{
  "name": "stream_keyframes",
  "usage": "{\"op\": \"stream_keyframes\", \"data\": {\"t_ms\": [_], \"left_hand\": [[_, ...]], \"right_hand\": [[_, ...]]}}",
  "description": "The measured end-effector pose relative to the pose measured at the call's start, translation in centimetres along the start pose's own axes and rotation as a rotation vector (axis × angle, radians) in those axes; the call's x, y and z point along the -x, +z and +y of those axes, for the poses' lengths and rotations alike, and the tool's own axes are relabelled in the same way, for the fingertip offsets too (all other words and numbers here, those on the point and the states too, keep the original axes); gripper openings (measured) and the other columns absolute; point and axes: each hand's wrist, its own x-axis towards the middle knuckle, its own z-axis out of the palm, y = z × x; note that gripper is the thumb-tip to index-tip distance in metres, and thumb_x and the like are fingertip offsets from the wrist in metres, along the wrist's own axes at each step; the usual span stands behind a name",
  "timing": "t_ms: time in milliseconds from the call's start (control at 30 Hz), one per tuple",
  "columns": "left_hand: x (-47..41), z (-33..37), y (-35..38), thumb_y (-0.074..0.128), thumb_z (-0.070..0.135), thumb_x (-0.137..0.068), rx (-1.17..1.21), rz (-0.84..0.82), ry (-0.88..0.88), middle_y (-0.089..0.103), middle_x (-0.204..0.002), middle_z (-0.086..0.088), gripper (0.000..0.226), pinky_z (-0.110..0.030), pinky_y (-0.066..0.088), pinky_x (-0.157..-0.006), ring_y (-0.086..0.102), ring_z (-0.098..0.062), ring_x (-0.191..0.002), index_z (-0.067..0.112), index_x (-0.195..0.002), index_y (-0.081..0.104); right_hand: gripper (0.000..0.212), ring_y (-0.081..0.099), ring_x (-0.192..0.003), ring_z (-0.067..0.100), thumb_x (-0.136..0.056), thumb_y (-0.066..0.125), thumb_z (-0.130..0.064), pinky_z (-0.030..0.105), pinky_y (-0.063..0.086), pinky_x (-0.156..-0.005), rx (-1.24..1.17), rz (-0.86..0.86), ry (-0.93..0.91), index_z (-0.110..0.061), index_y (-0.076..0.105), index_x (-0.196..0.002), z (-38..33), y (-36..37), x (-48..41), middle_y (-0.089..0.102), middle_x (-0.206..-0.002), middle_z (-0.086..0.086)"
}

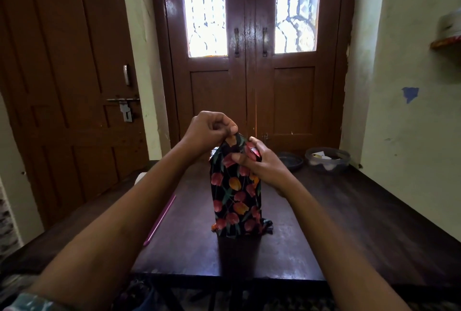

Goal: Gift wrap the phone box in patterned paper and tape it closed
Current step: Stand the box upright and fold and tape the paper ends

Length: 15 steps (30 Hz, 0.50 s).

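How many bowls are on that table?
2. A dark bowl sits just behind the right hand, and a clear bowl stands to its right, both at the far edge of the table. The box could hide another.

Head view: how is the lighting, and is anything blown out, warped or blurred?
Head view: backlit, the glass panes are blown out and the table lies in shadow. Head view: the wrapped box, left hand and right hand read sharp, the left door leans from wide-angle distortion, and the shelf at the right edge is blurred.
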Motion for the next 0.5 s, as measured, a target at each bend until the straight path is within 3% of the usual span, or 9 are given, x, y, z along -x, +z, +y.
{"op": "stream_keyframes", "data": {"t_ms": [67,233,400,500], "left_hand": [[0.3,-0.7,0.4,0.067,0.014,-0.084,-0.011,0.027,-0.033,0.068,-0.071,0.002,0.004,-0.016,0.053,-0.064,0.066,-0.002,-0.065,0.017,-0.081,0.068],[0.3,-1.3,1.8,0.068,0.014,-0.083,-0.143,0.058,-0.020,0.065,-0.080,0.008,0.002,-0.002,0.044,-0.058,0.060,0.001,-0.071,0.015,-0.083,0.070],[-0.6,-0.7,2.3,0.070,0.012,-0.080,-0.294,-0.027,-0.013,0.063,-0.081,0.008,0.005,-0.008,0.045,-0.061,0.057,0.000,-0.074,0.016,-0.082,0.072],[-1.1,-0.8,2.4,0.074,0.017,-0.076,-0.257,-0.082,-0.139,0.054,-0.096,0.005,0.010,-0.013,0.042,-0.066,0.055,-0.009,-0.087,0.020,-0.079,0.065]], "right_hand": [[0.103,0.050,-0.119,0.016,-0.065,0.066,-0.062,0.035,0.045,-0.100,0.028,0.026,-0.050,-0.016,0.022,-0.147,0.2,0.4,0.2,0.049,-0.134,0.002],[0.101,0.052,-0.116,0.015,-0.064,0.065,-0.067,0.036,0.047,-0.098,0.059,0.075,-0.086,-0.020,0.027,-0.144,1.0,0.5,0.3,0.051,-0.130,0.001],[0.097,0.058,-0.105,0.011,-0.066,0.068,-0.063,0.035,0.050,-0.093,0.023,0.087,-0.077,-0.020,0.028,-0.143,1.6,0.4,0.3,0.055,-0.116,-0.005],[0.108,0.055,-0.113,0.014,-0.059,0.064,-0.073,0.038,0.048,-0.097,0.058,0.077,-0.060,-0.022,0.024,-0.145,1.5,0.3,0.5,0.053,-0.127,0.000]]}}
